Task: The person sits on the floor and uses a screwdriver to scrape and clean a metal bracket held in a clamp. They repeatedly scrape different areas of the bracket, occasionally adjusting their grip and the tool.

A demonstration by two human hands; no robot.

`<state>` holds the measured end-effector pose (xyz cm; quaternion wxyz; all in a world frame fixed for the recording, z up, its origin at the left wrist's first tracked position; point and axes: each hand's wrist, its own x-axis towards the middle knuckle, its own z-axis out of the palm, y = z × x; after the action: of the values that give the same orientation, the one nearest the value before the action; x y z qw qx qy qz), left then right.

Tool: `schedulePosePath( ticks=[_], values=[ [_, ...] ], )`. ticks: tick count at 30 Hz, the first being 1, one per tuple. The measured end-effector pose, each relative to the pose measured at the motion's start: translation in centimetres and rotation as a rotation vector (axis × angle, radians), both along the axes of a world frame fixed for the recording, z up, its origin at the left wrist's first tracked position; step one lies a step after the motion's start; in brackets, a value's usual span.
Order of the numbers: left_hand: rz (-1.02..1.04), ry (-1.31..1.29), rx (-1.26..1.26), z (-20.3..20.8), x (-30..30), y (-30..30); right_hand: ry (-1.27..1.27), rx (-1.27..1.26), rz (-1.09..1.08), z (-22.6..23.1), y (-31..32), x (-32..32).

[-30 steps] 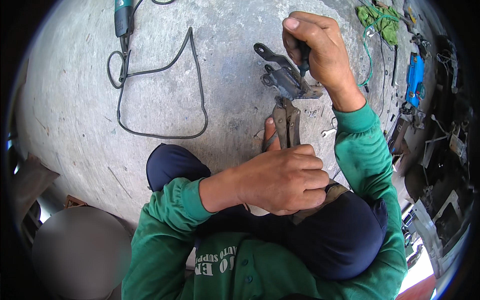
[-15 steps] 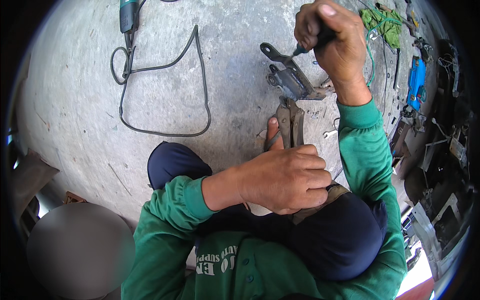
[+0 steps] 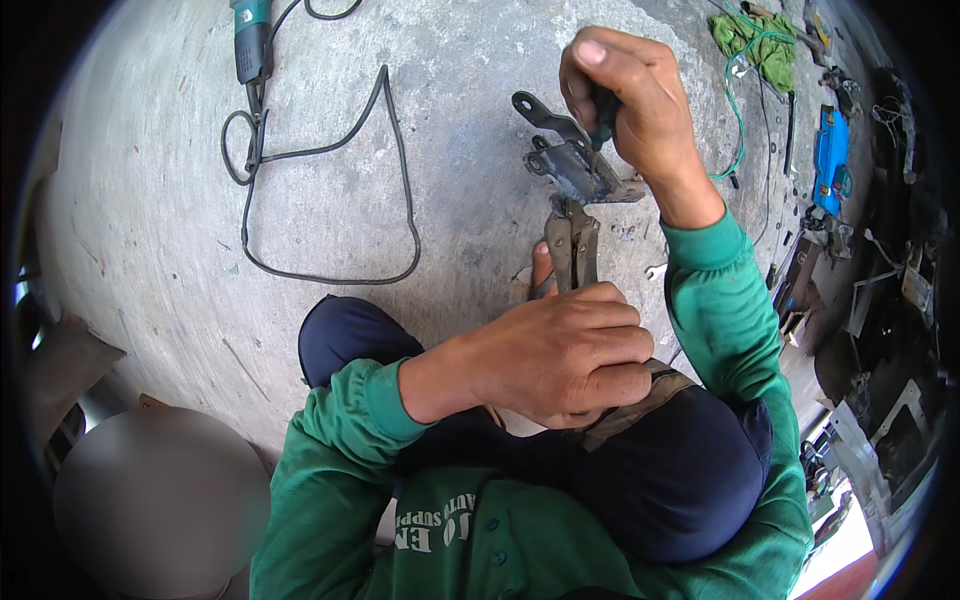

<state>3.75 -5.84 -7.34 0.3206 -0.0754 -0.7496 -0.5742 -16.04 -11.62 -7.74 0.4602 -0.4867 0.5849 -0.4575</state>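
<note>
A dark metal bracket (image 3: 570,170) with a long holed arm rests over the concrete floor in front of me. Its near edge is in the jaws of locking pliers (image 3: 572,240). My left hand (image 3: 560,355) is closed over the pliers' handle end, which it partly hides. Above the bracket, my right hand (image 3: 640,110) is closed round a dark-handled screwdriver (image 3: 604,115). The thin shaft points down at the bracket's right side and appears to touch it. Part of my foot (image 3: 542,268) shows beside the pliers.
A teal-and-black corded power tool (image 3: 252,40) lies at the far left, its black cord (image 3: 410,200) looping on the floor. Right of my right arm are a green cloth (image 3: 760,50), a blue tool (image 3: 830,160), a wrench (image 3: 655,271) and piled metal parts (image 3: 900,290).
My right hand has moved left and nearer me, carrying the screwdriver from the bracket's long arm to its right side. My left hand stays nearly in place on the pliers.
</note>
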Motion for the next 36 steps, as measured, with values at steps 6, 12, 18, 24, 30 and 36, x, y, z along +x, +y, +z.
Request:
schedulePosePath(
  ticks=[6, 12, 18, 24, 30, 36],
  values=[
    [0.099, -0.032, 0.216, -0.1, 0.0, -4.3, -0.485, -0.527, -0.114, 4.7, 2.9, -10.9],
    [0.15, -0.075, 0.301, -1.1, -1.2, -2.6, 0.336, 0.197, -0.759, 1.1, 17.8, -18.2],
    [0.193, -0.091, 0.4, -1.4, -4.3, -2.1, 0.838, 0.681, -0.593, -8.3, 31.9, -21.4],
    [0.256, -0.092, 0.419, -1.4, -5.5, -2.5, 0.756, 0.43, -0.837, -4.7, 34.7, -22.3],
    [0.25, -0.055, 0.43, -1.6, -6.1, -2.6, 0.288, -0.386, -1.348, 2.1, 39.4, -26.6],
    [0.213, -0.071, 0.409, -1.8, -5.3, -2.8, 0.853, 0.115, -1.435, 1.0, 40.9, -32.7]
  ],
)
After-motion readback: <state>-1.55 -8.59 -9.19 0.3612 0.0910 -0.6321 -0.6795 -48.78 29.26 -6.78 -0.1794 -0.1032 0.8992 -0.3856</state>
